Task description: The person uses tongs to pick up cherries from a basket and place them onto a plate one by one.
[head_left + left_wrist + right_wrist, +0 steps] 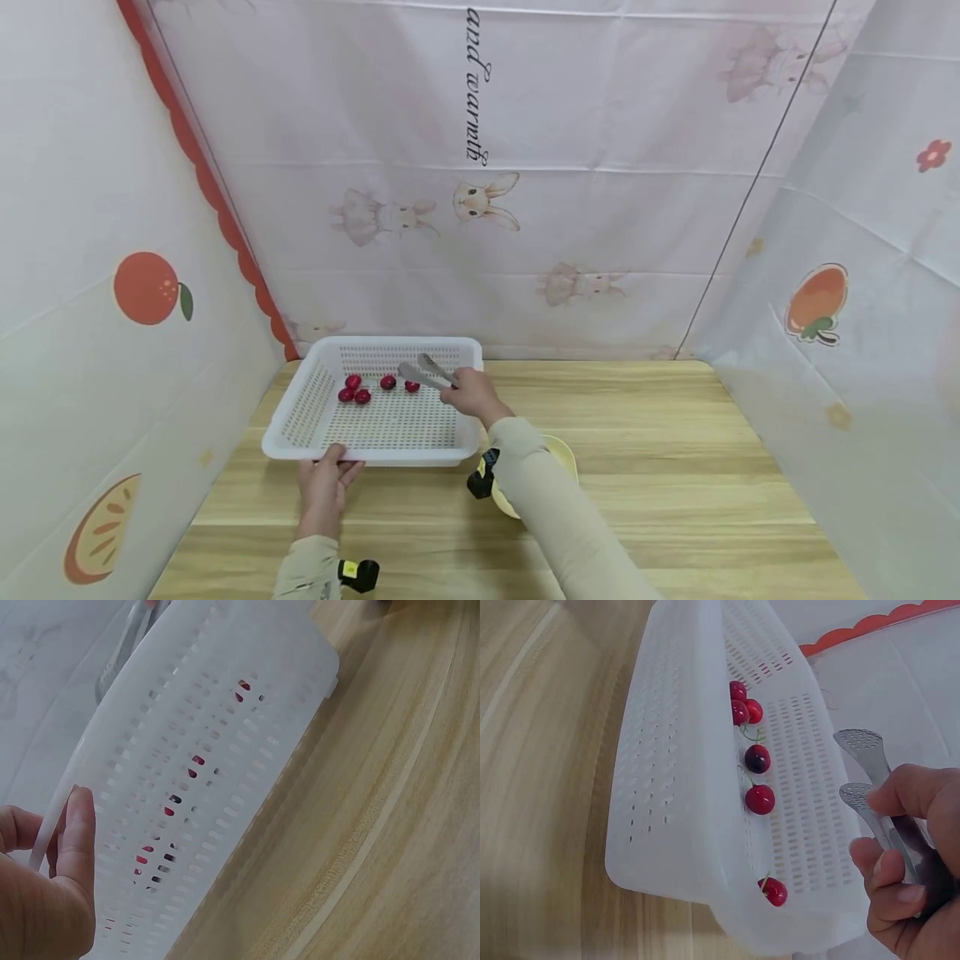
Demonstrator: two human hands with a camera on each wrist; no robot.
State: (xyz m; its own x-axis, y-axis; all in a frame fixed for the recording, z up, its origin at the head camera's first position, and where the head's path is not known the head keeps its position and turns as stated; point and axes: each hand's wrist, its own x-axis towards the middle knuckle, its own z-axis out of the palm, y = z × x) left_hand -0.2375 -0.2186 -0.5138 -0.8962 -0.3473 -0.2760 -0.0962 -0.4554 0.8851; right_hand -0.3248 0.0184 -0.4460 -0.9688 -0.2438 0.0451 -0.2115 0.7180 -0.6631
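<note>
A white perforated plastic basket (pixel 390 457) stands at the back left of the table, with several dark red cherries (pixel 760 799) on its floor, some with green stems. My left hand (pixel 322 492) holds the basket's near rim; in the left wrist view, thumb and fingers (pixel 77 832) lie on either side of the edge. Over the basket's right side, my right hand (pixel 476 396) grips metal tongs (pixel 422 376). The two perforated tong ends stand apart with nothing between them in the right wrist view. Cherries show only partly through the basket's slots in the left wrist view.
A yellow dish (pixel 562 454) sits right of the basket, partly hidden under my right forearm. Printed cloth walls (pixel 600 200) enclose the wooden table (pixel 675 483) at the back and both sides. Each wrist wears a black camera (pixel 360 575).
</note>
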